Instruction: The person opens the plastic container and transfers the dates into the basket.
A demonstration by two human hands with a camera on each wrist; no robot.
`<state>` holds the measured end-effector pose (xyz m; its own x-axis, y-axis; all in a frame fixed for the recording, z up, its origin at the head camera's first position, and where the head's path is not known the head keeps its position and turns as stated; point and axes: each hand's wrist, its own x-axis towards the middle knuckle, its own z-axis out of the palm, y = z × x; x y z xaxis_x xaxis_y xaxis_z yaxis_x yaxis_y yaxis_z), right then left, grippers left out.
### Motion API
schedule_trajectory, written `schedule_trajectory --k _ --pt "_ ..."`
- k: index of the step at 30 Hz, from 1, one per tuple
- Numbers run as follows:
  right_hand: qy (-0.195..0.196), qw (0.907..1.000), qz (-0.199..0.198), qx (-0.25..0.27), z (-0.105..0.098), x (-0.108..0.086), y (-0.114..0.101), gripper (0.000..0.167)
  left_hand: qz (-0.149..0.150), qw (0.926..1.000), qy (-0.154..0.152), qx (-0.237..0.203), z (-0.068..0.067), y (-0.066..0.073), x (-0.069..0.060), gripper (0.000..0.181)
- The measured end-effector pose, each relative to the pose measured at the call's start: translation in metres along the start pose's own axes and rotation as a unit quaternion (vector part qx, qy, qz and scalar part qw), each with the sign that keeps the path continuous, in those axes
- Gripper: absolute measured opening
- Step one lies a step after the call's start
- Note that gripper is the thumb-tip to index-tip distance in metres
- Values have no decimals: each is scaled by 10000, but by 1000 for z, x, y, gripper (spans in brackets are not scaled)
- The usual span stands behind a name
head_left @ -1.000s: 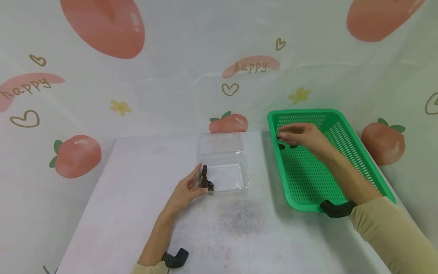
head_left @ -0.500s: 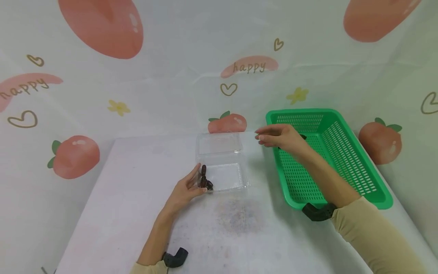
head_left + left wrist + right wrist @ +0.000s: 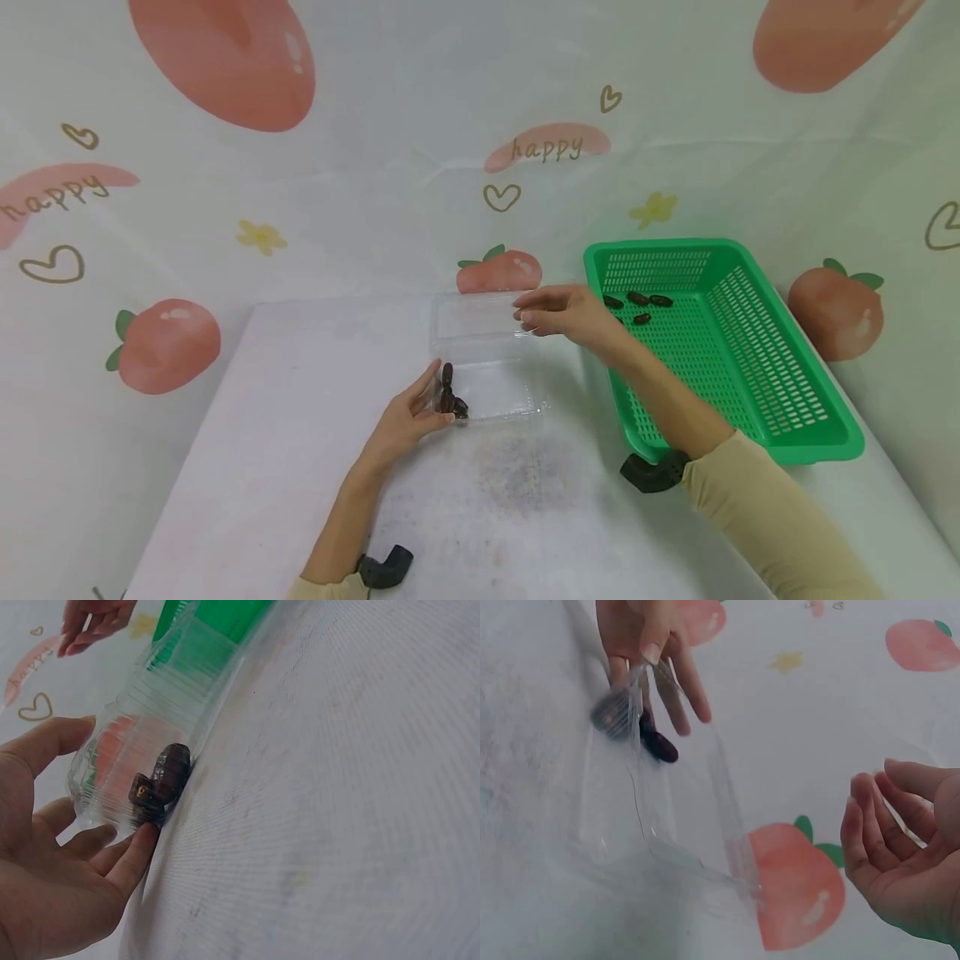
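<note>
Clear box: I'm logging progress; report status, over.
Left hand holding clear box; right hand raised near open lid, grip unclear. Dark pieces clustered at box's left end. No obstruction seen.

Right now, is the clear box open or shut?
The box is open: its lid is folded back behind it, and the brown dates inside lie uncovered.

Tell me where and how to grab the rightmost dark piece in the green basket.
I'd pinch the rightmost dark piece across its middle, probably from above: it's elongated, lying roughly left to right, and the green basket walls it in but opens upward.
</note>
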<state>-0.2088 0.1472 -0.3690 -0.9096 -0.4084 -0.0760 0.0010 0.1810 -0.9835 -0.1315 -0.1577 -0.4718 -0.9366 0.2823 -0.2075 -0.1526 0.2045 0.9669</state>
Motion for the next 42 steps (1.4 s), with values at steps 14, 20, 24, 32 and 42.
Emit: schedule_trajectory --k 14,20,24,32,42 --pt "-167 9997 149 -61 42 13 -3 31 -197 9997 -42 -140 0 0 -1 88" --pt "-212 9995 235 -34 56 10 -2 28 -275 9996 -21 -104 0 -1 -1 87" --pt "-201 9993 300 -4 62 8 5 27 -204 9998 -28 -77 0 -1 0 87" --pt "-216 9989 366 171 74 5 22 26 -56 10000 -58 -54 -1 -3 1 88" --pt "-339 9986 410 81 87 7 42 33 -15 9999 -69 -94 -2 -4 1 88"
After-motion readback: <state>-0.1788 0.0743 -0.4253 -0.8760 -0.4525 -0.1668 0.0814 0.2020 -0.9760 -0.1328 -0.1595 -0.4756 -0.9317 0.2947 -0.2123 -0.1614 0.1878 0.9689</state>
